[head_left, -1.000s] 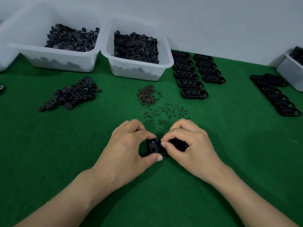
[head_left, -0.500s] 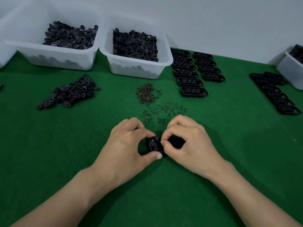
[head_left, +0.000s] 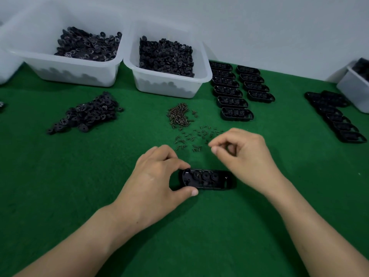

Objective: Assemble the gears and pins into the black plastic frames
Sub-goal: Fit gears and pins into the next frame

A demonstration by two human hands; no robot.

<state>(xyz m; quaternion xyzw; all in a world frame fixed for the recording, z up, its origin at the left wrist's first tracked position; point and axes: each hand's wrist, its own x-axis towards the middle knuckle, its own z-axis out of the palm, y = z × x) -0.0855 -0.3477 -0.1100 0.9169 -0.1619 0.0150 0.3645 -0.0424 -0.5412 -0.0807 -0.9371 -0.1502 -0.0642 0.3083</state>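
Near the counter's middle, left grip [head_left: 159, 180] pinches the left end of the black frame [head_left: 207, 179], forefinger behind, thumb in front. Frame lies flat on the green counter [head_left: 79, 176], long axis left-right, gears [head_left: 204, 175] seated inside. Loose pins [head_left: 196, 136] lie scattered just beyond it. Right grip [head_left: 245, 154] hovers past the frame's right half, fingers curled, tips toward the pins; can't tell if it holds one. It's the nearer one for the pin pick.
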